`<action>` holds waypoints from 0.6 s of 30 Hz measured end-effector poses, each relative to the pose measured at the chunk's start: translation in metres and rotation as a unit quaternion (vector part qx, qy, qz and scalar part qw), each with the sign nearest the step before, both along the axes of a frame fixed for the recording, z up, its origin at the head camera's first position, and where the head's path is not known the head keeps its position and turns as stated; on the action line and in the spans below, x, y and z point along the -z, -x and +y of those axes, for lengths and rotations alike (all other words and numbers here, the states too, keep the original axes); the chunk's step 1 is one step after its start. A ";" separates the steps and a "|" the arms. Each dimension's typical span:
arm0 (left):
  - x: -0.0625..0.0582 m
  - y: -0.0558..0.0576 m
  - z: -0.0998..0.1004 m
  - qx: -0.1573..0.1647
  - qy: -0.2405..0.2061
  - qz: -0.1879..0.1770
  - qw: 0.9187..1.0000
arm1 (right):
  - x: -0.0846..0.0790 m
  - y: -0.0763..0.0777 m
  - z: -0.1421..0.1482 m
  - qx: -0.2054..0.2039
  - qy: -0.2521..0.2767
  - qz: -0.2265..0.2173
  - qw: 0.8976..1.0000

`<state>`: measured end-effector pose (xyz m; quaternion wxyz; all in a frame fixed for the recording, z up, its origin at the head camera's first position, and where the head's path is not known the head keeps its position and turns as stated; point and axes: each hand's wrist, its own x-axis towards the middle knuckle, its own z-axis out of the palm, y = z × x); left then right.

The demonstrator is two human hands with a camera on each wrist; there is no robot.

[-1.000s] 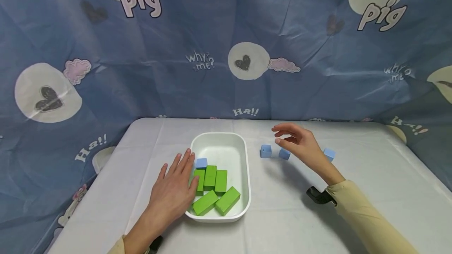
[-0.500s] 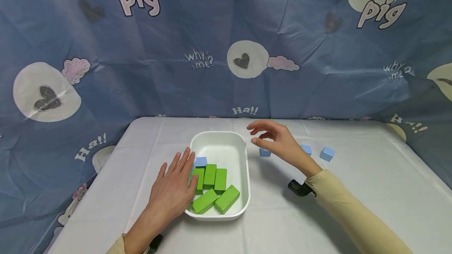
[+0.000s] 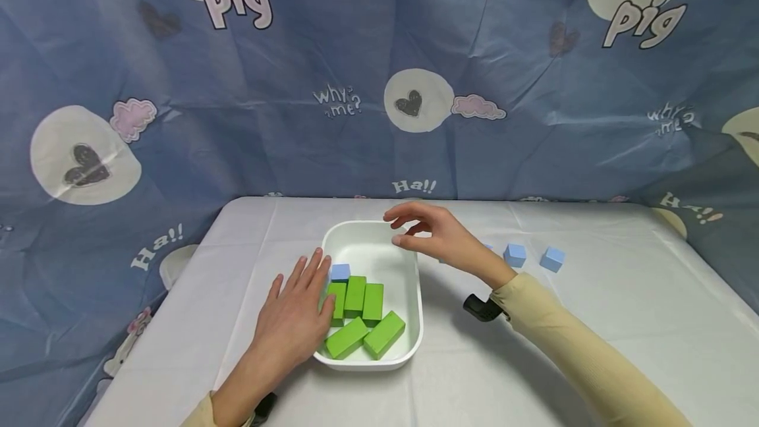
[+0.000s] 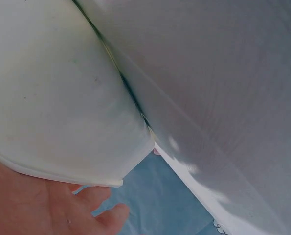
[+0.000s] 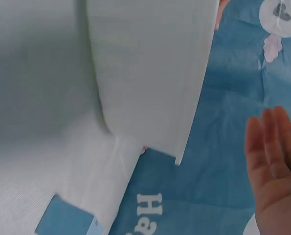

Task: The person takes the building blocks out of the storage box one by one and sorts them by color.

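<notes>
A white tray (image 3: 415,308) stands on the table with green blocks (image 3: 384,335) and a blue cube (image 3: 340,273) inside. My left hand (image 3: 294,315) lies along its left rim, fingers straight, covering part of that edge; the left wrist view has its fingers (image 4: 108,213) beside the tray wall. Over the tray's far right corner hovers my right hand (image 3: 435,237), fingers gently bent and thumb apart. Nothing shows between them, and in the right wrist view the palm (image 5: 284,196) is bare. To its right lie blue cubes (image 3: 514,256), some partly hidden behind this hand.
Another blue cube (image 3: 552,259) sits farthest right on the white-covered table (image 3: 622,295). A blue printed cloth (image 3: 332,150) hangs behind the table's far edge. Black wrist cameras (image 3: 481,308) sit under the wrists.
My right hand has moved left from above the blue cubes to the tray's right rim, uncovering a cube on the right. The left hand and the tray's contents have stayed put.
</notes>
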<state>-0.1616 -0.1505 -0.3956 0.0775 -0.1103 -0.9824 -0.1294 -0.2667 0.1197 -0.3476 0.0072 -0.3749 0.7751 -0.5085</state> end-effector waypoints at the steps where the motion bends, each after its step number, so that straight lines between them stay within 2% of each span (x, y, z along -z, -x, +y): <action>1: 0.000 0.000 0.000 0.000 0.001 0.001 1.000 | -0.001 0.001 -0.003 -0.004 -0.005 0.002 1.000; 8: -0.001 0.001 0.000 -0.002 0.004 -0.008 1.000 | 0.001 0.008 -0.019 -0.040 -0.039 -0.016 0.998; 18: -0.002 0.000 -0.001 -0.002 0.003 -0.016 1.000 | 0.014 0.020 -0.044 -0.103 -0.084 -0.054 0.990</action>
